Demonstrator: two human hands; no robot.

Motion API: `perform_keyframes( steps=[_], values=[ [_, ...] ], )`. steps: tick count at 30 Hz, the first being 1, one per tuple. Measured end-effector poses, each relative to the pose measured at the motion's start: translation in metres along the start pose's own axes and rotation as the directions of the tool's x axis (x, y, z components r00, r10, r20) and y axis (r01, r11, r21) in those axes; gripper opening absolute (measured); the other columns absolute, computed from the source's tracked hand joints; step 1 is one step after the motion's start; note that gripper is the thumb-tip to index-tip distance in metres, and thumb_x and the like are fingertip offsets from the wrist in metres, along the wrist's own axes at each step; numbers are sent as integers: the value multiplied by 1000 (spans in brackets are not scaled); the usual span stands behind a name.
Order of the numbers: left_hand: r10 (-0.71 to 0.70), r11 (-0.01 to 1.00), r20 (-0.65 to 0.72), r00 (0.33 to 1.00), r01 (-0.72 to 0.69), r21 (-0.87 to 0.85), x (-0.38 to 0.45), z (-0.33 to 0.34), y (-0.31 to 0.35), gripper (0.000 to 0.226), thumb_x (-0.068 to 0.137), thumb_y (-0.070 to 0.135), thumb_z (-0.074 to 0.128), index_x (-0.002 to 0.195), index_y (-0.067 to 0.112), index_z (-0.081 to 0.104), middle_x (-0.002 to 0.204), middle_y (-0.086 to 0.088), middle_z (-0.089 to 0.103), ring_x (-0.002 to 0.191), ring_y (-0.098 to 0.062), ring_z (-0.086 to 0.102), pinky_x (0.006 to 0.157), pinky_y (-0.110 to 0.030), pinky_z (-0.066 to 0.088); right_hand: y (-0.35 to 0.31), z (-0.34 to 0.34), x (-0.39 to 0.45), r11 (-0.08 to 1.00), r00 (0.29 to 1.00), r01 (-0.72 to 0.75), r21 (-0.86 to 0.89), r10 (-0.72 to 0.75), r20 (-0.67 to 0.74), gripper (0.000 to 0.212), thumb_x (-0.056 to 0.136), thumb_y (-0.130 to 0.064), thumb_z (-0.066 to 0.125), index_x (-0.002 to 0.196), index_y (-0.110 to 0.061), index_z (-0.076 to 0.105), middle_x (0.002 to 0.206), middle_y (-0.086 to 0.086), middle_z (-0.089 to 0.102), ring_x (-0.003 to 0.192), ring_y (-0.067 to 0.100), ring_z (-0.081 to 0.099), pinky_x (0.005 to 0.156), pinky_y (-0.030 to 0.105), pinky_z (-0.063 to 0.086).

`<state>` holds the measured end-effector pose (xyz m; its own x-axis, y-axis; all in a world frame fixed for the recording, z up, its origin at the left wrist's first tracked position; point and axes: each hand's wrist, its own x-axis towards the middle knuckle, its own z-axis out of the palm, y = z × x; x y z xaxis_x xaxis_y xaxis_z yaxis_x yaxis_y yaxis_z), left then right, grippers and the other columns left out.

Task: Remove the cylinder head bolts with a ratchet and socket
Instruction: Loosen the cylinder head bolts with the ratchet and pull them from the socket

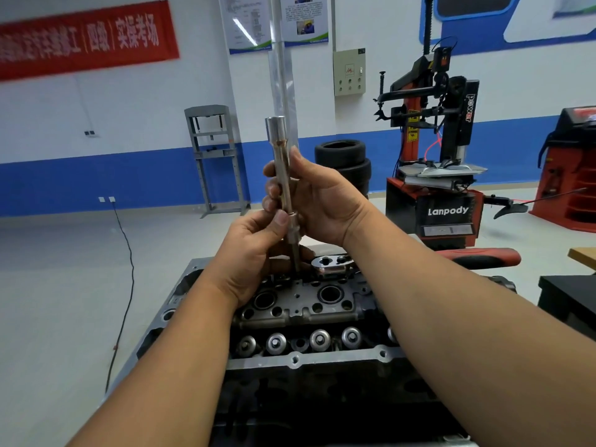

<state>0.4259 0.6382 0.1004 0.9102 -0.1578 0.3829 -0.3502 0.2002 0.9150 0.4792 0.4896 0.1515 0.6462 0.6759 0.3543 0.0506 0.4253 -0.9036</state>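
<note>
- Two arms come into view from the lower corners, both bare from the frame edge to the wrist; no sleeve shows on either.
- The left hand (pixel 254 253) wears no glove, ring or band that can be seen.
- The right hand (pixel 317 201) is likewise ungloved, and its wrist carries no watch or strap.
- Fingernails are short and plain; the left thumbnail faces the camera clearly.
- Creases show across the right wrist and at the base of the right palm.
- Fine hair along both forearms is barely visible; the picture is too soft to tell more.
- No clothing, cuff or other part of the person appears.
</note>
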Motion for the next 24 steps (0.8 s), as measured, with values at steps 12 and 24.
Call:
perform_keyframes(
  steps=[12, 24],
  values=[
    [2, 1000, 20, 1000, -2, -13, 0, -1, 1, 29, 81, 43, 75, 93, 17, 81, 92, -13, 75, 80, -42, 77, 68, -49, 65, -1, 1, -1, 1000, 1000, 9, 27, -9, 7, 31, 93, -43, 66, 97, -12, 71, 80, 2, 65, 79, 22, 62, 81, 35, 42],
    [-1, 1000, 3, 1000, 1, -5, -1, -3, 2, 29, 90, 37, 68, 100, 11, 77, 93, -16, 75, 85, -39, 77, 75, -53, 65, -1, -1, 1, 1000, 1000, 17, 20, -18, 22, 31, 92, -42, 66, 96, -13, 74, 86, 3, 69, 85, 22, 62, 88, 37, 46]
  ],
)
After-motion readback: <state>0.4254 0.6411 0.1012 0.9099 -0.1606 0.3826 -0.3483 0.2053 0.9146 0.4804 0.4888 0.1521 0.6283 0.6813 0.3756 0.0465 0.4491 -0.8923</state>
